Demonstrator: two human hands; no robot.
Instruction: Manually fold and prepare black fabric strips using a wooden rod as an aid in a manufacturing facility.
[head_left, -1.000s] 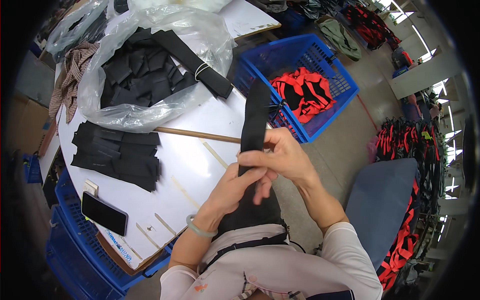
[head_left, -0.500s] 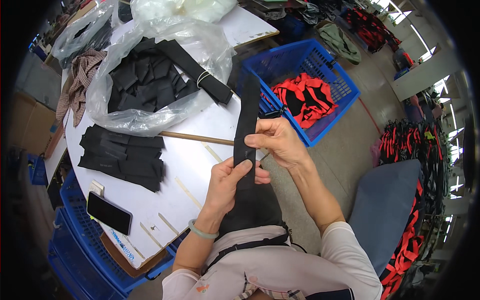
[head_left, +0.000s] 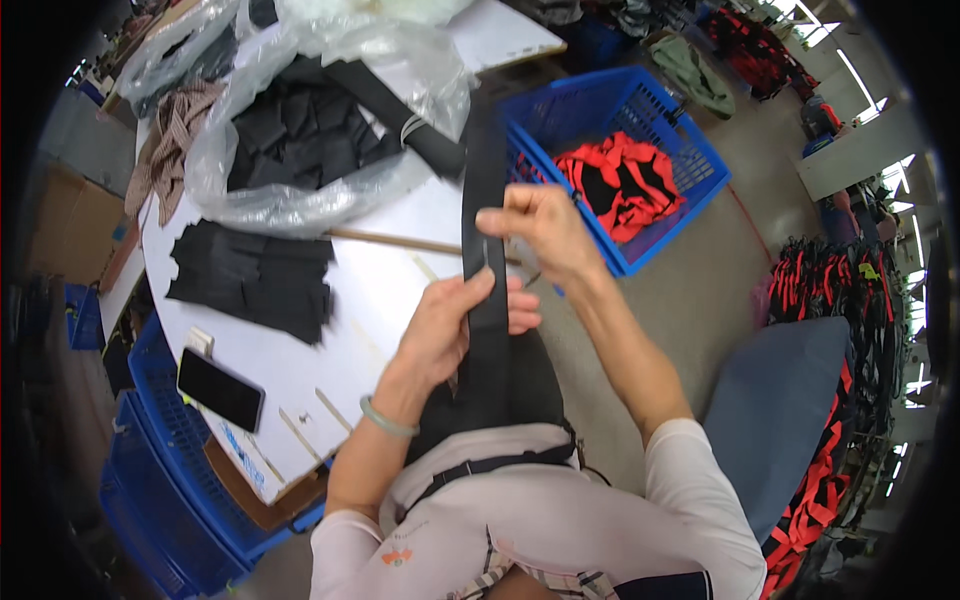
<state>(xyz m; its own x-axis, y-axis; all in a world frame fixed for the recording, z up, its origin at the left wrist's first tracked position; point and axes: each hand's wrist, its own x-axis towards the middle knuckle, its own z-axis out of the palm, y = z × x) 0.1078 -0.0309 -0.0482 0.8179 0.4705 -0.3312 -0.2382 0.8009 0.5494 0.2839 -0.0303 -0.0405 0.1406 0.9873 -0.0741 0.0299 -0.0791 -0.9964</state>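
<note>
A long black fabric strip [head_left: 485, 180] stands lengthwise in front of me, its far end over the table's edge and its near end by my lap. My left hand [head_left: 440, 318] is closed on it lower down, thumb on top and fingers beneath. Just above, my right hand [head_left: 545, 230] pinches the strip's right edge between thumb and fingers. A small light mark shows on the strip between my two thumbs. Left of my hands, a pile of black fabric pieces [head_left: 250, 280] lies on the white table [head_left: 370, 300].
An open clear plastic bag [head_left: 270, 215] of black pieces lies on the table, with a tied black bundle [head_left: 390, 110]. A wooden stick [head_left: 400, 241] and a phone [head_left: 220, 388] are nearby. At right stands a blue crate [head_left: 625, 265] holding red-and-black straps [head_left: 625, 185].
Both hands have shifted slightly up in the view, still on the strip. The strip now reaches lower toward my lap. The whole view has tilted a little.
</note>
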